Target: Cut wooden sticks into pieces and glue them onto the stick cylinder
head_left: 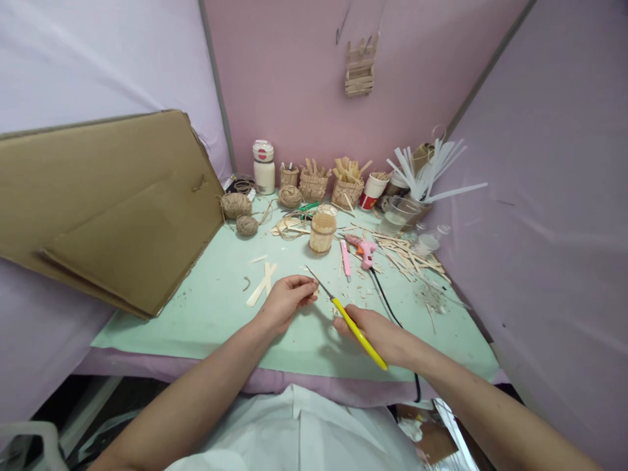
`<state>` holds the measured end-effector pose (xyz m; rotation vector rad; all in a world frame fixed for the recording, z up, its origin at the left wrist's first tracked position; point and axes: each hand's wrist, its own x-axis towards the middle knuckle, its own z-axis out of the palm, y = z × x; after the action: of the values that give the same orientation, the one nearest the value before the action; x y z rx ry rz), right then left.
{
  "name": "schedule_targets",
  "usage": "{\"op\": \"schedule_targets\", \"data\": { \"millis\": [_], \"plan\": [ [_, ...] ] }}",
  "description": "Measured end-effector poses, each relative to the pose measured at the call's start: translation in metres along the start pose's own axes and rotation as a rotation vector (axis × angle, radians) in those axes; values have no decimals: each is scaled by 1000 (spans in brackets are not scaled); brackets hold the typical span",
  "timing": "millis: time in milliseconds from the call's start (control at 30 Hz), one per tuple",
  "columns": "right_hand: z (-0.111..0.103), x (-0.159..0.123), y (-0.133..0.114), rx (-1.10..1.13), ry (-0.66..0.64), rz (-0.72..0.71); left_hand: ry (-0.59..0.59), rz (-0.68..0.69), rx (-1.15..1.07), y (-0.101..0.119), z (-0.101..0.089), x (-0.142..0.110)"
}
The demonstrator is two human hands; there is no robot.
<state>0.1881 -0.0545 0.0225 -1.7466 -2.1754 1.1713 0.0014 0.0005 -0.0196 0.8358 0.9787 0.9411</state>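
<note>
My right hand (370, 330) is closed around yellow-handled scissors (360, 333), whose blades point up and to the left. Just left of the blades, my left hand (290, 299) pinches its thumb and fingers together. Whatever lies between those fingertips is too small to make out. Flat pale wooden strips (262, 286) lie crossed on the table beside my left hand. Beyond both hands stands a small round wooden cup (322, 234) with a band around it. A pink cutter (346, 260) and a pink glue gun (366, 250) rest to its right.
A large cardboard sheet (112, 209) leans at the left. Twine balls (236, 205), stick-filled baskets (347, 191) and a white jar (265, 173) line the back. Loose sticks (402, 252), a clear plastic cup (397, 216) and white glue sticks (432, 170) are at the right. The glue gun's black cord (385, 297) crosses the green tabletop (206, 314).
</note>
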Motion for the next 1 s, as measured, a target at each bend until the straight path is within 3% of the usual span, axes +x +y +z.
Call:
{"op": "schedule_targets", "data": {
  "millis": [267, 1000],
  "plan": [
    [-4, 2, -9, 138, -74, 7, 21, -37, 13, 3, -1, 0],
    [1, 4, -13, 212, -121, 1, 29, -95, -24, 5, -5, 1]
  ]
}}
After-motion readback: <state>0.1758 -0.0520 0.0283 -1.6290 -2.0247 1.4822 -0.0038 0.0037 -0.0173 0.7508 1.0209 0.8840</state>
